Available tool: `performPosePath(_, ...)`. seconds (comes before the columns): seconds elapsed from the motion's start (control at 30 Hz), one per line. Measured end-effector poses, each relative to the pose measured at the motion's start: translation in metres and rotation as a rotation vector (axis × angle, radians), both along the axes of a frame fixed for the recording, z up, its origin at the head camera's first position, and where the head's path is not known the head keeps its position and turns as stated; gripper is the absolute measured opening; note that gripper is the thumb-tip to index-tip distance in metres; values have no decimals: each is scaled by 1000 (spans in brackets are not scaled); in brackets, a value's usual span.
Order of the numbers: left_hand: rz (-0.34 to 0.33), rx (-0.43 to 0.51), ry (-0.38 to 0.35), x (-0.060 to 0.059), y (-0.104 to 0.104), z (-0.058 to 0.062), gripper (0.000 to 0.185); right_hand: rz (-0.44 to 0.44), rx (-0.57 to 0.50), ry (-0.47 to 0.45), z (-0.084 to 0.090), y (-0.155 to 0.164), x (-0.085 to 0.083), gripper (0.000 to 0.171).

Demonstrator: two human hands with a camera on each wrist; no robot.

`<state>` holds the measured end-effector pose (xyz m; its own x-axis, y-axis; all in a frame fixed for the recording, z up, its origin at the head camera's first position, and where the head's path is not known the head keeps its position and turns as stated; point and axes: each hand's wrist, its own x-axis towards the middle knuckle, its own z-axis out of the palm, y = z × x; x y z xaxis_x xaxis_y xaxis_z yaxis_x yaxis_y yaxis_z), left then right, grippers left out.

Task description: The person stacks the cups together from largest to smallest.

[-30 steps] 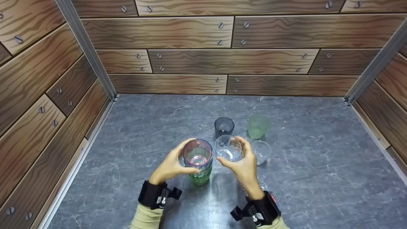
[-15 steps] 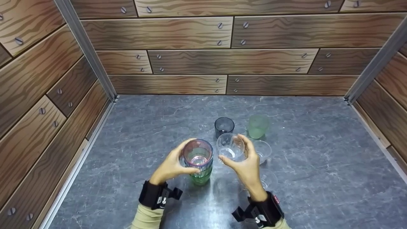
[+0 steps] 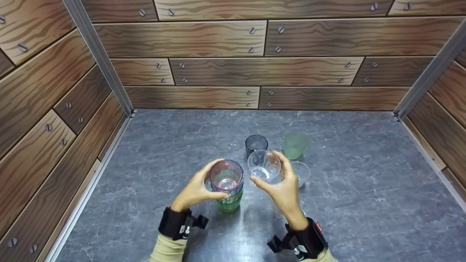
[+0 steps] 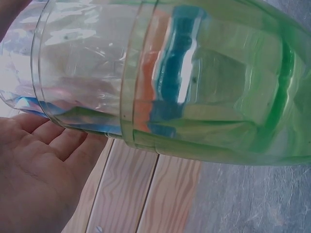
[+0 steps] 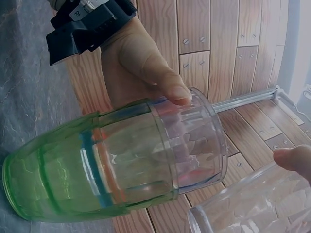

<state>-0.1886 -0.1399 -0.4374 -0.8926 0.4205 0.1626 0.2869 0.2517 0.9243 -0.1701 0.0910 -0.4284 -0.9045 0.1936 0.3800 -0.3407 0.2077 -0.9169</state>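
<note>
A stack of nested cups [image 3: 226, 183], green at the bottom with a clear pink-rimmed one on top, stands on the grey table [image 3: 164, 156]. My left hand [image 3: 196, 189] grips the stack near its top; the left wrist view shows the stack [image 4: 184, 82] filling the frame beside my palm [image 4: 39, 165]. My right hand [image 3: 280, 183] holds a clear cup [image 3: 264, 167] lifted just right of the stack, fingers curled round it. In the right wrist view the stack [image 5: 116, 165] lies beside the clear cup's rim [image 5: 243, 208].
A dark grey cup [image 3: 256, 144], a frosted green cup [image 3: 295, 144] and another clear cup [image 3: 300, 172] stand behind and right of my hands. A further clear cup [image 3: 307, 203] sits by my right wrist. Wood-patterned walls [image 3: 255, 54] enclose the table on three sides.
My right hand has raised the clear cup slightly up and away from me. The left hand and the stack have stayed still.
</note>
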Motion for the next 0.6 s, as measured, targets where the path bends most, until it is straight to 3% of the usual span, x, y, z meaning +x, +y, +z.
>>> performPosePath(0.2, 8, -5, 8, 1, 0, 0, 92, 24, -4, 45, 3, 1, -2, 86)
performPosePath(0.6, 4, -8, 14, 0, 1, 0, 92, 26, 1, 38, 8, 1, -1, 86)
